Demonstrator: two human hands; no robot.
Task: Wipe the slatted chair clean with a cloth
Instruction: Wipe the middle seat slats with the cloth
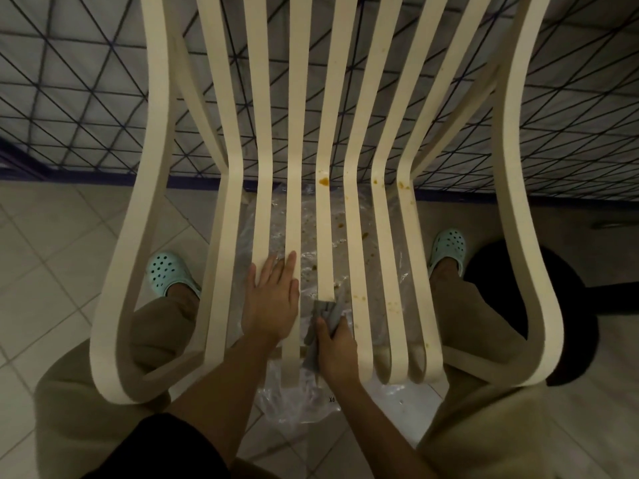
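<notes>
Left hand [271, 300] flat, fingers straight, bracing the cream slatted plastic chair [297, 209]; right hand [337, 344] grips crumpled grey cloth [326, 311] on middle slat, near front edge. Risk: orange stain [324, 181] further up gets smeared along slat, drips thru gaps onto clear plastic sheet [307, 216]

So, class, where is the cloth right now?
Head view, low centre: the right hand grips the grey cloth against the middle seat slat, just right of the left hand.
</notes>
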